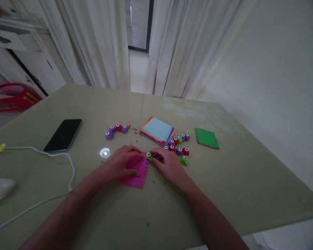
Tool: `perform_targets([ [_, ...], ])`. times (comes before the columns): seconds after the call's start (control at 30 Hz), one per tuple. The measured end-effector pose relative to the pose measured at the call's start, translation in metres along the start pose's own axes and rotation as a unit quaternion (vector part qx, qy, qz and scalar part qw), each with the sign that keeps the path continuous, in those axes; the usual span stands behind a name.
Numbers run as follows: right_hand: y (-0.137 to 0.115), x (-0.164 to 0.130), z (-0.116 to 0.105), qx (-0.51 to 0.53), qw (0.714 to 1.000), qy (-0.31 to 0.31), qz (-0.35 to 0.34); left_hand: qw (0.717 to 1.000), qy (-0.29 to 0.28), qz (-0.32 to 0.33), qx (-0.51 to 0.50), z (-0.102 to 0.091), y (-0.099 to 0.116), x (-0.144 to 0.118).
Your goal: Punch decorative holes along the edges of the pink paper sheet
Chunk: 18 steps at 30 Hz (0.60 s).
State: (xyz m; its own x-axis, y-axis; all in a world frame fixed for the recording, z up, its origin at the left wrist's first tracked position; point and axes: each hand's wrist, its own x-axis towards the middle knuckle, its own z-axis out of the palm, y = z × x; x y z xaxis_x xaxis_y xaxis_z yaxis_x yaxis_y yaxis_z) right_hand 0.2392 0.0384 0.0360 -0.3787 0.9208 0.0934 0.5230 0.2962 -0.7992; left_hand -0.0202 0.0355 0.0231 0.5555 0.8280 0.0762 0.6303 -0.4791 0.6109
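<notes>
Your left hand (pixel 120 163) lies flat, fingers spread, pinning the pink paper sheet (pixel 137 172), while your right hand (pixel 168 163), just beside it, closes on a green punch (pixel 149 156) at the sheet's far right edge.

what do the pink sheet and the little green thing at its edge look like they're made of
Pink sheet: probably paper or thin card, matte, lying flat under the left hand, small holes along its right edge. Green piece by the right hand: likely moulded plastic, faintly glossy, with a white eye-like dot.
</notes>
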Motion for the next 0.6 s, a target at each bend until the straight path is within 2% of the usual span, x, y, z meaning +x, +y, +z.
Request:
perform_targets([
  [0.6, -0.0025, 0.0, 0.0, -0.062, 0.998, 0.005, -0.016, 1.0, -0.001, 0.005, 0.004, 0.0027, -0.0037, 0.0],
])
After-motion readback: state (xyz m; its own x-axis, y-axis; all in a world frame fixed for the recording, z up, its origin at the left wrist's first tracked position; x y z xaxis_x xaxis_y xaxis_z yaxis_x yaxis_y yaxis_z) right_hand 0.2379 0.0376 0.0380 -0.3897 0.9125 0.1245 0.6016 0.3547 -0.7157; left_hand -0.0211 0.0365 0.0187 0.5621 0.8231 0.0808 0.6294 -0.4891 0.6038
